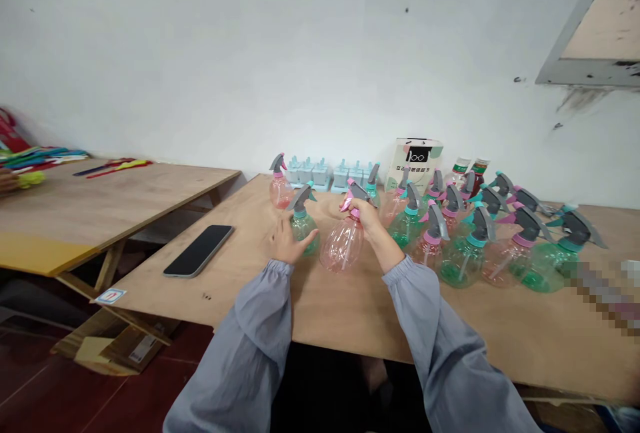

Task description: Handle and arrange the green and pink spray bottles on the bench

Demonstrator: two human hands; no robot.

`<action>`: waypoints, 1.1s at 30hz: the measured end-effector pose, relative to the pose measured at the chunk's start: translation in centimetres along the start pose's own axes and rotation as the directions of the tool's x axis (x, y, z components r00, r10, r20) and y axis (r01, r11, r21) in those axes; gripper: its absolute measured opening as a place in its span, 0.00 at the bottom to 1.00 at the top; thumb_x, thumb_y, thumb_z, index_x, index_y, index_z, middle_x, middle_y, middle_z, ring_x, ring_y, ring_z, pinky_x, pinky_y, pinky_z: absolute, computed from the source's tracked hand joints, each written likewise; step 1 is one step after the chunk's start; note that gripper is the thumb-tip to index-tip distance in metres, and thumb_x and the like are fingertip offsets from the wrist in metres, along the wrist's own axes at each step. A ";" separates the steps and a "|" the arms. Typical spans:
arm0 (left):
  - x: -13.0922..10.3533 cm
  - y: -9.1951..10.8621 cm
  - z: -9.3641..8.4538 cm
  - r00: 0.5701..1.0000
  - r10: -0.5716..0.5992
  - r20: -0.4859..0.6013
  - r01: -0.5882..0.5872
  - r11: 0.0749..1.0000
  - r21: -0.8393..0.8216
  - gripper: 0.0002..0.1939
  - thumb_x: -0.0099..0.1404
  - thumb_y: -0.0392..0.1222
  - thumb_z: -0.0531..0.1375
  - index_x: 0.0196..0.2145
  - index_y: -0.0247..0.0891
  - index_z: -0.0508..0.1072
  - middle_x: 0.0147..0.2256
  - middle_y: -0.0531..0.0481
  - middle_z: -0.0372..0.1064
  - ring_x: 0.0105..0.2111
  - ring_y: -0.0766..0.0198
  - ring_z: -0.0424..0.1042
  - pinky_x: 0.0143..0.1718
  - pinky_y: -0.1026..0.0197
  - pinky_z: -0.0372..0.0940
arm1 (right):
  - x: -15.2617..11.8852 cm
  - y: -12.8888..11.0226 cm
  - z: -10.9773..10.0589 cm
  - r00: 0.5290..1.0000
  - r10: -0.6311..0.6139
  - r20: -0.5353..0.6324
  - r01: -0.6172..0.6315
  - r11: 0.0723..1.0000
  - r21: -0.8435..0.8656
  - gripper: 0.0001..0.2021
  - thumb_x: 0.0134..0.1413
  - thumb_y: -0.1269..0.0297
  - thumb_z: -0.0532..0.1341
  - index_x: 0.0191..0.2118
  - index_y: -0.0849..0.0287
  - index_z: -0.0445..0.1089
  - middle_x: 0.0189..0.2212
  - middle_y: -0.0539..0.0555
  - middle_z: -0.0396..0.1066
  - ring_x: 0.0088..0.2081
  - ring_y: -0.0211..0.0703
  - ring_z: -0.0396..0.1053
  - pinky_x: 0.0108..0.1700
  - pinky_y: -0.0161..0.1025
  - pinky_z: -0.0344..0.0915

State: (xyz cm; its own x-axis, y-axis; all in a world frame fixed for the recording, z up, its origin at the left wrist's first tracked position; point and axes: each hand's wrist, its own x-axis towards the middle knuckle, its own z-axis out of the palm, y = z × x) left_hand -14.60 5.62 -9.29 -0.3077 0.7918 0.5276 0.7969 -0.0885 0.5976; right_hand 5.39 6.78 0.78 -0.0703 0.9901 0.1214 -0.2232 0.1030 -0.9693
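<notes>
My left hand (286, 241) is around the lower body of a green spray bottle (304, 225), its thumb across the front and its fingers at the left side. Close beside it, my right hand (367, 214) grips a clear pink spray bottle (342, 245) by the neck and grey-and-pink trigger head. This pink bottle tilts slightly, and I cannot tell whether its base touches the table. Behind the left hand stands another pink spray bottle (281, 191). A green one (373, 193) is partly hidden behind my right hand.
Several pink and green spray bottles (461, 261) crowd the table's right side. Light blue ice-pop moulds (307, 173), a printed box (413, 163) and two small labelled bottles (460, 172) line the wall. A phone (199, 251) lies at left. On another table (120, 200), a person's hand (8, 181) shows.
</notes>
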 end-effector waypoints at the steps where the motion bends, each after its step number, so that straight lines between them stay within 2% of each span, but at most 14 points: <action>1: -0.1 0.1 0.0 1.000 0.001 -0.006 -0.001 1.000 -0.003 0.39 0.55 0.59 0.66 0.60 0.42 0.62 0.57 0.37 0.66 0.60 0.43 0.65 0.57 0.44 0.63 | 0.3 0.4 -0.1 0.999 -0.043 -0.014 0.042 0.998 -0.048 0.09 0.33 0.63 0.60 0.27 0.56 0.69 0.25 0.47 0.70 0.24 0.35 0.60 0.27 0.33 0.62; 3: -0.3 0.5 -0.2 1.000 -0.003 -0.018 0.003 1.000 -0.008 0.38 0.55 0.58 0.66 0.59 0.42 0.62 0.57 0.37 0.66 0.60 0.43 0.65 0.56 0.44 0.64 | 0.9 1.3 -0.5 0.978 -0.201 -0.058 0.188 0.968 -0.169 0.09 0.36 0.61 0.61 0.30 0.54 0.69 0.28 0.47 0.71 0.28 0.37 0.63 0.31 0.34 0.64; 5: -0.4 0.9 -0.4 1.000 -0.011 -0.025 0.011 1.000 -0.006 0.37 0.56 0.57 0.66 0.59 0.42 0.62 0.57 0.37 0.66 0.60 0.43 0.65 0.56 0.44 0.64 | 1.6 2.1 -1.2 0.914 -0.392 -0.107 0.347 0.889 -0.298 0.08 0.40 0.59 0.60 0.31 0.53 0.68 0.30 0.48 0.70 0.33 0.40 0.65 0.37 0.37 0.66; 7: -0.5 1.0 -0.5 1.000 -0.013 -0.021 0.013 1.000 0.002 0.37 0.56 0.57 0.66 0.59 0.41 0.62 0.57 0.36 0.66 0.60 0.43 0.65 0.57 0.44 0.64 | 2.2 2.8 -2.0 0.845 -0.511 -0.156 0.418 0.814 -0.403 0.07 0.43 0.60 0.59 0.32 0.53 0.67 0.31 0.49 0.70 0.35 0.42 0.67 0.43 0.40 0.66; 12: -0.2 0.8 -0.7 0.999 -0.024 0.032 0.023 0.999 0.025 0.40 0.56 0.59 0.66 0.60 0.40 0.61 0.57 0.35 0.66 0.60 0.42 0.66 0.57 0.43 0.63 | 3.0 3.5 -3.6 0.795 -0.564 -0.224 0.364 0.739 -0.567 0.15 0.49 0.61 0.58 0.44 0.54 0.69 0.36 0.54 0.74 0.39 0.47 0.70 0.50 0.47 0.66; 15: -0.3 0.8 -0.5 0.999 -0.038 0.011 0.037 0.999 0.027 0.40 0.56 0.58 0.67 0.60 0.38 0.62 0.58 0.34 0.66 0.61 0.42 0.65 0.58 0.43 0.62 | 2.7 4.1 -4.1 0.773 -0.589 -0.235 0.352 0.707 -0.613 0.25 0.50 0.61 0.59 0.56 0.57 0.63 0.48 0.61 0.73 0.47 0.50 0.71 0.54 0.50 0.66; 20: -0.5 1.0 -0.1 0.998 -0.035 -0.049 0.035 0.999 0.003 0.37 0.56 0.56 0.68 0.58 0.40 0.63 0.57 0.35 0.67 0.60 0.42 0.66 0.57 0.43 0.63 | 2.5 5.6 -4.6 0.726 -0.651 -0.223 0.379 0.648 -0.661 0.33 0.51 0.61 0.60 0.62 0.60 0.53 0.58 0.68 0.66 0.59 0.54 0.67 0.60 0.54 0.61; 22: -0.5 0.9 -0.2 0.999 -0.023 -0.047 0.022 0.999 -0.024 0.37 0.55 0.55 0.68 0.58 0.40 0.62 0.57 0.35 0.67 0.60 0.43 0.66 0.58 0.43 0.63 | 2.3 6.1 -4.7 0.669 -0.708 -0.228 0.401 0.602 -0.691 0.36 0.51 0.58 0.62 0.63 0.61 0.50 0.61 0.71 0.62 0.63 0.57 0.62 0.64 0.59 0.56; 26: -0.2 0.6 -0.1 0.999 0.028 -0.032 -0.032 0.989 -0.141 0.38 0.54 0.54 0.68 0.57 0.38 0.61 0.58 0.35 0.67 0.61 0.45 0.66 0.60 0.46 0.62 | 0.5 7.0 -4.7 0.488 -0.844 -0.221 0.482 0.472 -0.738 0.38 0.48 0.52 0.65 0.61 0.64 0.54 0.61 0.74 0.58 0.67 0.62 0.54 0.67 0.63 0.51; 27: -0.1 0.6 -0.1 0.999 0.027 -0.018 -0.030 0.984 -0.178 0.36 0.56 0.55 0.67 0.57 0.38 0.61 0.58 0.35 0.67 0.60 0.46 0.67 0.60 0.46 0.63 | -0.2 7.1 -4.5 0.480 -0.861 -0.167 0.524 0.434 -0.733 0.35 0.48 0.52 0.66 0.59 0.62 0.58 0.59 0.72 0.60 0.65 0.63 0.56 0.66 0.63 0.53; 28: -0.1 0.5 0.0 1.000 0.022 0.000 -0.022 0.978 -0.208 0.34 0.58 0.55 0.65 0.57 0.38 0.61 0.57 0.36 0.68 0.59 0.47 0.68 0.59 0.46 0.63 | -1.0 7.1 -4.1 0.498 -0.863 -0.085 0.572 0.400 -0.717 0.32 0.47 0.52 0.66 0.56 0.59 0.61 0.56 0.69 0.64 0.63 0.62 0.60 0.65 0.63 0.55; 30: -0.1 0.6 0.1 1.000 0.015 0.024 -0.009 0.972 -0.237 0.27 0.64 0.54 0.58 0.57 0.39 0.61 0.54 0.37 0.70 0.56 0.48 0.71 0.58 0.45 0.64 | -2.3 7.1 -2.5 0.570 -0.814 0.113 0.660 0.372 -0.653 0.24 0.49 0.53 0.66 0.51 0.53 0.65 0.50 0.63 0.69 0.57 0.59 0.66 0.63 0.61 0.59; 32: -0.6 0.8 0.1 0.999 0.047 0.025 -0.040 0.972 -0.233 0.23 0.68 0.52 0.53 0.56 0.39 0.62 0.52 0.38 0.72 0.55 0.49 0.72 0.57 0.44 0.64 | -3.1 6.8 -0.3 0.643 -0.734 0.221 0.690 0.430 -0.582 0.23 0.52 0.54 0.64 0.53 0.52 0.65 0.50 0.61 0.70 0.56 0.57 0.68 0.62 0.59 0.61; 33: -1.1 0.9 0.1 0.997 0.077 0.026 -0.069 0.971 -0.230 0.22 0.68 0.51 0.52 0.56 0.39 0.62 0.52 0.38 0.72 0.54 0.49 0.72 0.57 0.44 0.64 | -3.3 6.6 0.9 0.676 -0.710 0.199 0.673 0.485 -0.559 0.26 0.52 0.54 0.64 0.56 0.53 0.62 0.53 0.62 0.68 0.57 0.57 0.67 0.62 0.58 0.61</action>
State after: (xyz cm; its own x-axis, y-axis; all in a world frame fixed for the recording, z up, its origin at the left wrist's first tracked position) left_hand -13.47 4.74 -9.40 -0.2320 0.7983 0.5558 0.6753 -0.2791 0.6827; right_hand 3.24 4.14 -5.82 -0.0822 0.5774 0.8123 0.3882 0.7693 -0.5075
